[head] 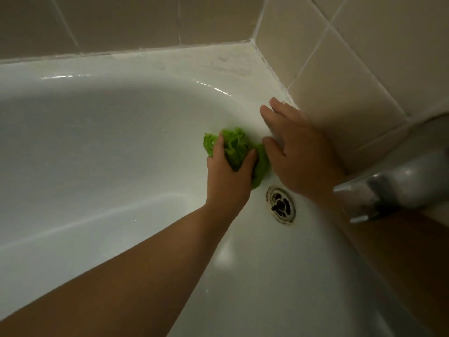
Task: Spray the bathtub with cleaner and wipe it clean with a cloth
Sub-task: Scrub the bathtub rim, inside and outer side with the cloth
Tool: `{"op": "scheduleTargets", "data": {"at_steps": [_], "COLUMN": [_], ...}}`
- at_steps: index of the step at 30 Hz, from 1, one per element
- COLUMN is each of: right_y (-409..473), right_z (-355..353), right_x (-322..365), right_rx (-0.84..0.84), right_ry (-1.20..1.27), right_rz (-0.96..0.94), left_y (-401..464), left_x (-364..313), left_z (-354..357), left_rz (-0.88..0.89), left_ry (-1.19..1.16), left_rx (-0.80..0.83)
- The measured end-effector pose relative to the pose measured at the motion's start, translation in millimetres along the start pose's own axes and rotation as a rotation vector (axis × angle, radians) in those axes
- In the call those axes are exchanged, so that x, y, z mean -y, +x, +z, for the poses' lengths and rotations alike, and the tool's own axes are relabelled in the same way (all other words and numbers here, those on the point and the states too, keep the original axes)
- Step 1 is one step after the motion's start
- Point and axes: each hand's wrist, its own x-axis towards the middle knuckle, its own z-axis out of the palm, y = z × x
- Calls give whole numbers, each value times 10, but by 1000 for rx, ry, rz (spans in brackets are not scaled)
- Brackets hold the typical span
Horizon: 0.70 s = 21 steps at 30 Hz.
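Gripping hand: left hand (228, 173) bunches the green cloth (237, 149) against the sloping inner wall of the white bathtub (97, 142); thumb and fingers curl round the crumpled fabric.
Cloth and fingers: folds bulge up between thumb and fingers, and a tail of cloth hangs out past the hand on the side toward the drain (281, 205).
Bracing hand: right hand (291, 152) lies flat, fingers straight and slightly spread, on the tub rim beside the tiled wall (364, 57); its thumb is just beside the cloth.
Drain: below both hands, near the cloth's lower edge, apart from it.
Hard to make out: metal faucet (393, 188) at right is blurred and cut off by the frame; it covers part of the right forearm. The left fingertips are buried in the cloth.
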Motion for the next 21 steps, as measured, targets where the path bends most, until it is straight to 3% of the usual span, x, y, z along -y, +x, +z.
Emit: {"op": "scheduleTargets", "data": {"at_steps": [4,7,10,12,14,16,18,20,21], "right_y": [4,23,51,80,116,132,136,142,147], "right_z": [9,26,34,33,42,56,69,69,65], "right_x": [5,13,-4,-31,-53,-64,-54,-47,-43], "right_rx": [-43,-61,-60,-46,-40,-48,-54,-52,-48], "right_ry": [6,-3,-6,-1,9,16,21,30,30], "right_rz": [1,-9,-42,-52,-60,-61,-55,-52,-53], "left_y": [57,31,-128,-148,-33,129,204,174,136], "left_x": [-71,-55,29,1,-43,-8,66,123,151], "left_z": [-15,110,131,78,22,39,93,115,92], "left_rz": [135,-25,-128,-6,177,249,66,-244,-306], "left_ry": [12,-55,-68,-68,-5,13,-33,-104,-124], "left_rx": [-111,-143,17,35,-67,-202,-252,-134,-45]}}
